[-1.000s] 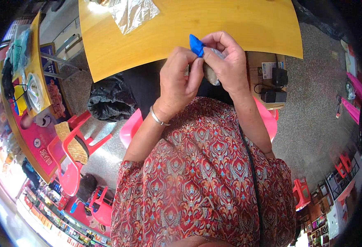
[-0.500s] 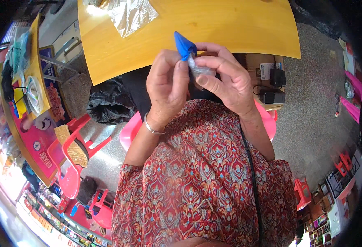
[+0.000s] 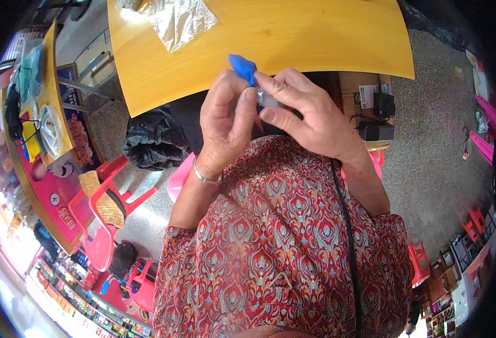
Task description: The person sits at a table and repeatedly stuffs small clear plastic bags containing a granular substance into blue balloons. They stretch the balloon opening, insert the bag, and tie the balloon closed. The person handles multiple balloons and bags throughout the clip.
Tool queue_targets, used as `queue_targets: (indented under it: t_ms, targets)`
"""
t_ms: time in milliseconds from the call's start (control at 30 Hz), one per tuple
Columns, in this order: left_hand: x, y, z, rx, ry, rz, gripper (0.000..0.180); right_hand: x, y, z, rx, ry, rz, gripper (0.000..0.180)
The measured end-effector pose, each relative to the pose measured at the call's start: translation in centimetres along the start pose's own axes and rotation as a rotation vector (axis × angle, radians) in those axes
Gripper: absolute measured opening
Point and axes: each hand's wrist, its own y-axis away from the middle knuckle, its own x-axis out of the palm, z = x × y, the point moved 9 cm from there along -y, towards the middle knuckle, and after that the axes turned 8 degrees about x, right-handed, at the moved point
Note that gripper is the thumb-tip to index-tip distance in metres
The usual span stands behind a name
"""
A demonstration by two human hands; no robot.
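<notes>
A small blue piece [image 3: 242, 66], soft-looking and tapering to a tip, stands up over my hands near the table's front edge. Its gathered lower end is pinched between thumb and forefinger of my left hand [image 3: 225, 115]. Below it shows a bit of clear, crinkled plastic [image 3: 268, 100], partly covered by fingers. My right hand [image 3: 318, 115] has its forefinger against the blue piece's base, and the plastic lies between that finger and the thumb. Whether blue piece and plastic are joined is hidden.
Ahead is a yellow wooden table [image 3: 293, 34] with a crumpled clear plastic sheet [image 3: 183, 22] on it. Under it are a black plastic bag [image 3: 155, 141] and a cardboard box [image 3: 352, 90] with black devices. Pink chairs [image 3: 98, 242] stand on the left.
The blue piece has tipped left, and its tip sits lower. My right forefinger has moved up to its base, the thumb has dropped slightly, and less of the plastic shows.
</notes>
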Motion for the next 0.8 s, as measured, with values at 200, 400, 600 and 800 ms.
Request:
queue_targets:
  t_ms: [200,400,600,800]
  targets:
    - [0.8,0.0,-0.7,-0.020,0.068,-0.057,0.010,-0.2,0.6,-1.3,0.081,-0.388,0.094,0.040]
    - [0.8,-0.1,-0.8,-0.009,0.061,0.020,0.009,0.0,0.8,-1.9,0.138,-0.581,0.170,0.037]
    - [1.7,0.5,-1.4,0.022,-0.037,0.095,0.006,-1.2,1.2,-1.8,0.055,-0.293,-0.112,0.032]
    - [2.6,-0.1,-2.9,0.137,-0.157,0.261,0.007,-1.3,2.0,-3.4,0.225,-0.492,-0.253,0.044]
